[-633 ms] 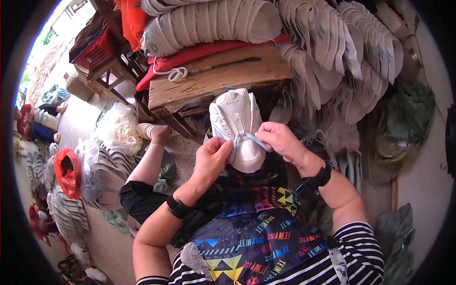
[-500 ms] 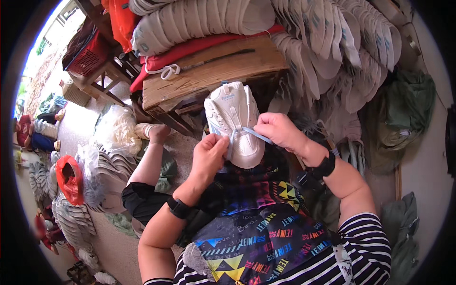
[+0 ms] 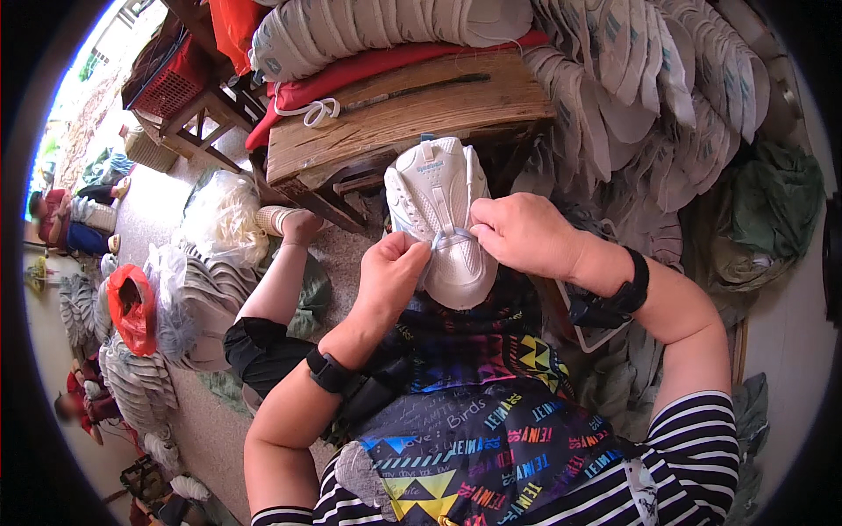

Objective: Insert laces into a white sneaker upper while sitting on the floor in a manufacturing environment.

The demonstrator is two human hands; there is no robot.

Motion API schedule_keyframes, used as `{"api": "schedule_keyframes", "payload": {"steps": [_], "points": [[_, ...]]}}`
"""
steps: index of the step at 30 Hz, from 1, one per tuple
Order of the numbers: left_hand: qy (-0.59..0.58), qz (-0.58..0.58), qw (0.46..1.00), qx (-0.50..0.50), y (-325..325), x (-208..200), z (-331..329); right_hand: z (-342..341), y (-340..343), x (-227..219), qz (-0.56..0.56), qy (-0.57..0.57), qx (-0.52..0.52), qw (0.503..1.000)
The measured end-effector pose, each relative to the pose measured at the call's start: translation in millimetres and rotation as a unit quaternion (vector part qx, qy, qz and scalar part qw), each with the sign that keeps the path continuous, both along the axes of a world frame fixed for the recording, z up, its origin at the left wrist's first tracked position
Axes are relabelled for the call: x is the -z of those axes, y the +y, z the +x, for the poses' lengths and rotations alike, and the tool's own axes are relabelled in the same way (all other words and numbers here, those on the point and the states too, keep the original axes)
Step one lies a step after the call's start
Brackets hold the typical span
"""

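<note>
A white shoe upper (image 3: 436,171) with its toe end toward me sits before my lap, against the near edge of a wooden bench. Across the lower end of its lace opening runs a pale grey-blue shoelace (image 3: 454,234). My left hand (image 3: 392,273) pinches the lace on the left of the shoe, with thumb and forefinger pressed together. On the other side my right hand (image 3: 529,235) is closed on the lace at the shoe's right edge; its curled fingers hide that end. The tongue and side eyelets are visible above the lace.
On the wooden bench (image 3: 395,114) lie a thin dark tool (image 3: 412,90), a white cord (image 3: 321,111) and red cloth. Stacked shoe uppers (image 3: 377,31) rest behind, with more piled at right (image 3: 614,70). Bagged uppers (image 3: 206,298) and a red bag (image 3: 132,309) are left; other people sit far left.
My right hand has moved in over the shoe's right edge, and my left hand has risen slightly. The lace, longer and looser before, now lies short and close across the shoe.
</note>
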State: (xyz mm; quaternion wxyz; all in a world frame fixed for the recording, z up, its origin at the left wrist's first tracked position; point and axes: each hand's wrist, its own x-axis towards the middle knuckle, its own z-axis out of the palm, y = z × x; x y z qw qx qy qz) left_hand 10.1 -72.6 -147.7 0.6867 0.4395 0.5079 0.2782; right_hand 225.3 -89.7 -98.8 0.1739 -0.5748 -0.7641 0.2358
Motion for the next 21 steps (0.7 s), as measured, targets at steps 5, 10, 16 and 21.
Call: {"api": "schedule_keyframes", "payload": {"steps": [5,10,16,21], "points": [[0.258,0.383,0.884,0.079,1.1,-15.3,6.7,7.4,9.2,-6.8,0.006,-0.024,-0.047,0.999],[0.384,0.507,0.730,0.250,11.0,-49.9,-7.5,9.7,18.4,-21.9,0.010,-0.180,-0.187,0.966],[0.349,0.576,0.661,0.332,40.5,-72.8,-4.6,7.6,35.3,-28.8,0.142,-0.097,-0.239,0.956],[0.347,0.523,0.668,0.401,57.6,-77.4,-8.4,8.9,45.7,-34.4,0.027,-0.091,-0.265,0.960]]}}
